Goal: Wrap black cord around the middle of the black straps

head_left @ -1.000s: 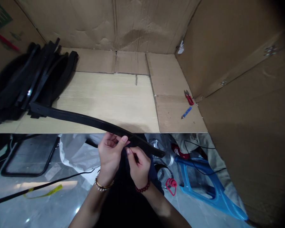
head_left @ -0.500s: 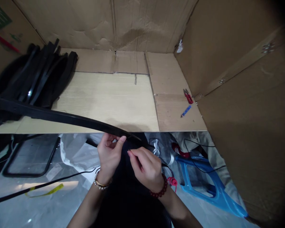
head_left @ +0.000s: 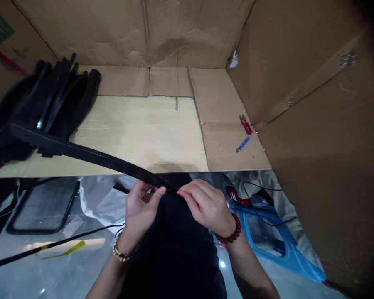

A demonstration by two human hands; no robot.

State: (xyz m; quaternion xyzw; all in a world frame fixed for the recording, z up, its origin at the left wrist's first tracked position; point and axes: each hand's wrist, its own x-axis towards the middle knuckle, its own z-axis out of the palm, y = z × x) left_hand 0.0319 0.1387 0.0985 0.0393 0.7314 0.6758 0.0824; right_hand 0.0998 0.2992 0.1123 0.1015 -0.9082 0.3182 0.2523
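Note:
A long, slightly curved black strip (head_left: 93, 158) slants from the pile at the left down to my hands, over the front edge of the work surface. My left hand (head_left: 143, 205) grips it near its lower end, thumb on the near side and fingers behind. At the very tip, my right hand (head_left: 207, 207) pinches with thumb and forefinger; whether it holds the strip itself or something small on it cannot be made out. More black strips (head_left: 59, 95) lie heaped at the left of the surface.
Red-handled thread snips (head_left: 246, 125) and a small blue tool (head_left: 243, 144) lie on the cardboard-covered surface (head_left: 224, 153) at right. Cardboard walls (head_left: 299, 74) enclose the back and sides. Below are a blue plastic stool (head_left: 280, 245), a yellow tape (head_left: 68, 250) and a black cable (head_left: 59, 243).
My right hand has moved right and slightly up to the strip's end, where it pinches. The strip has shifted a little to the right and tilts more steeply. My left hand stays nearly in place.

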